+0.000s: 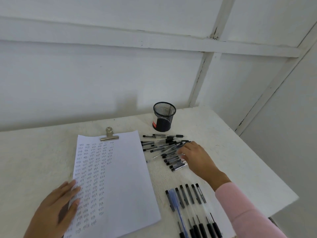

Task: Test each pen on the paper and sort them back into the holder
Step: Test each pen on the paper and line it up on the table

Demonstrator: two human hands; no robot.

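**Reaching into the loose pens while the sheet is pinned flat**

At far left, the left hand [56,208] lies with fingers straight and together, pressing the left edge of the white sheet of paper [120,177]. The sheet carries columns of small handwritten marks and is clamped at the top by a silver metal bulldog clip [109,136]. Just right of it lies a crossed heap of clear-barrelled, black-capped pens [159,146]. Behind the heap stands the black wire-mesh cylindrical holder [164,116], upright, with no pen showing above its rim. Nearer the viewer, a parallel row of similar pens [188,198], one of them blue, rests apart from the heap. The right hand [197,158], in a pink sleeve [243,213], reaches over the heap's right side with fingers bent down onto the pens; whether they pinch one cannot be told.

Probable hazards: the pens overlap, so lifting one may drag or roll its neighbours toward the sheet or into the row, mixing the groups.
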